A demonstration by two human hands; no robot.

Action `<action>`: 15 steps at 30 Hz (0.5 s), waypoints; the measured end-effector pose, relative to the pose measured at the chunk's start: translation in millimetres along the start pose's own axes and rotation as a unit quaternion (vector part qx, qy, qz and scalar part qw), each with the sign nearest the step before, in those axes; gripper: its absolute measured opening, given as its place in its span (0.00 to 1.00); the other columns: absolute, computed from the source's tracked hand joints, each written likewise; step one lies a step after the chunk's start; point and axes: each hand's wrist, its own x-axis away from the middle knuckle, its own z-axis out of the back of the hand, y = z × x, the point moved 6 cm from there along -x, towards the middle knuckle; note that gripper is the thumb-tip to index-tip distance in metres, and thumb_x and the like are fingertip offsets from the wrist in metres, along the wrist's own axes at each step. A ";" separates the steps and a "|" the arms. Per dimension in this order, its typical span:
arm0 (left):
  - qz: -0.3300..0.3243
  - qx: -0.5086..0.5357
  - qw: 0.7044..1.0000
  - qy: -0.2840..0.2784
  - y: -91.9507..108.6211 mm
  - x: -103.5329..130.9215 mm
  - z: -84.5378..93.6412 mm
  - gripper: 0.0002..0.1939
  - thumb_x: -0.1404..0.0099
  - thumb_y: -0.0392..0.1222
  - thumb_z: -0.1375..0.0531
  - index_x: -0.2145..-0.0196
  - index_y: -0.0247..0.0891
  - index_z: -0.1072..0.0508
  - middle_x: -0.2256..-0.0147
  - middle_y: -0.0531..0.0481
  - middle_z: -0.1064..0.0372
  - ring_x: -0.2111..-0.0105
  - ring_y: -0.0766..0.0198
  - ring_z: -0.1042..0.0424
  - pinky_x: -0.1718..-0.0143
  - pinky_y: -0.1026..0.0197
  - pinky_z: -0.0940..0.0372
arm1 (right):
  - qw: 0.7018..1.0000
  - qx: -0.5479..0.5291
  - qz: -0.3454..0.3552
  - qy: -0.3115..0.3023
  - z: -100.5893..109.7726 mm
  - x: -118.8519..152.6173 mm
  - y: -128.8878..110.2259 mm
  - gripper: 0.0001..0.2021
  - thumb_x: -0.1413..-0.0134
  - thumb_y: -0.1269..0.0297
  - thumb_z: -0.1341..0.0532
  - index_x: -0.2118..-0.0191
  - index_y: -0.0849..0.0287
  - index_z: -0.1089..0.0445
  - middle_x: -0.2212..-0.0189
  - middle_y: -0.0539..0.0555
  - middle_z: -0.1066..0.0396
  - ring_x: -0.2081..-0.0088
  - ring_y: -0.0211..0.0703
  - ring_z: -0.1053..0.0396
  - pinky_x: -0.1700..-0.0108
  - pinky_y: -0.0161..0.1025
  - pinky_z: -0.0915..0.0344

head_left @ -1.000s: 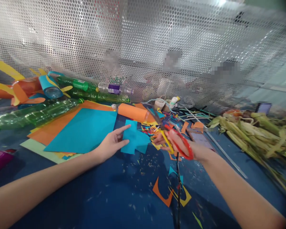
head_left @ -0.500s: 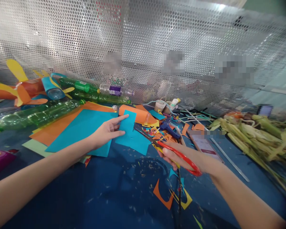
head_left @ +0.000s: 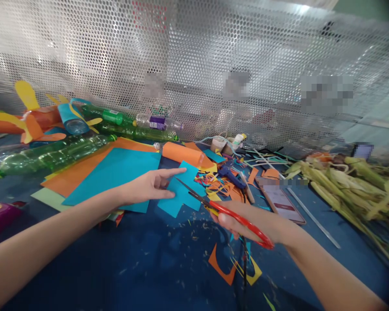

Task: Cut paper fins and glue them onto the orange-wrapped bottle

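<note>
My left hand point(head_left: 152, 185) grips the left side of a blue paper piece point(head_left: 170, 207), its index finger stretched along the top and its thumb lower down. Cuts show along the lower edge of this piece. In my right hand point(head_left: 233, 218) are scissors point(head_left: 243, 220) with a red and yellow handle. Their dark blades reach across the front of the paper, tips close to my left fingers. A larger blue sheet point(head_left: 116, 172) lies under my left hand, on top of an orange sheet point(head_left: 63, 181).
Green plastic bottles point(head_left: 58, 153) and decorated bottle shapes point(head_left: 42, 119) lie at the left. Behind the paper are an orange-wrapped bottle point(head_left: 181, 153), a blue glue gun point(head_left: 230, 175) and scraps. A phone point(head_left: 280, 201) and corn husks point(head_left: 353, 185) are at the right. A perforated metal panel point(head_left: 194, 56) stands behind.
The blue piece has turned and shifted slightly right in my left hand. The scissors' blades have moved from its right edge to across its front, nearer my left fingers.
</note>
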 end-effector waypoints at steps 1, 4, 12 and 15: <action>-0.002 -0.002 1.000 0.000 -0.3 0.1 0.0 0.33 0.43 0.35 0.41 0.41 0.44 0.47 0.63 0.52 0.33 0.68 0.68 0.36 0.66 0.63 0.38 | 1.000 0.000 -0.002 0.000 -0.5 0.0 0.1 0.23 0.43 0.43 0.61 0.69 0.58 0.44 0.75 0.50 0.43 0.76 0.36 0.43 0.74 0.36 0.40; -0.009 -0.005 1.000 0.005 -0.1 0.6 0.5 0.33 0.43 0.36 0.40 0.41 0.42 0.47 0.66 0.52 0.32 0.68 0.65 0.34 0.67 0.62 0.38 | 1.000 -0.006 0.001 0.001 -1.7 -0.6 -0.4 0.22 0.42 0.44 0.59 0.69 0.58 0.44 0.76 0.49 0.44 0.77 0.35 0.44 0.76 0.34 0.42; -0.007 0.006 1.000 -0.010 0.3 2.4 -2.4 0.35 0.44 0.37 0.40 0.41 0.41 0.48 0.65 0.50 0.31 0.66 0.62 0.33 0.69 0.63 0.37 | 1.000 0.016 0.023 -0.007 -3.5 -2.5 0.0 0.19 0.41 0.48 0.58 0.70 0.58 0.45 0.76 0.48 0.45 0.77 0.34 0.45 0.76 0.33 0.42; 0.001 0.011 1.000 -0.011 -0.1 2.4 -3.2 0.35 0.44 0.37 0.39 0.41 0.40 0.47 0.66 0.50 0.31 0.67 0.62 0.33 0.69 0.63 0.38 | 0.999 0.028 0.016 -0.006 -3.7 -2.0 0.0 0.19 0.40 0.49 0.59 0.71 0.58 0.45 0.76 0.48 0.45 0.77 0.34 0.45 0.76 0.33 0.42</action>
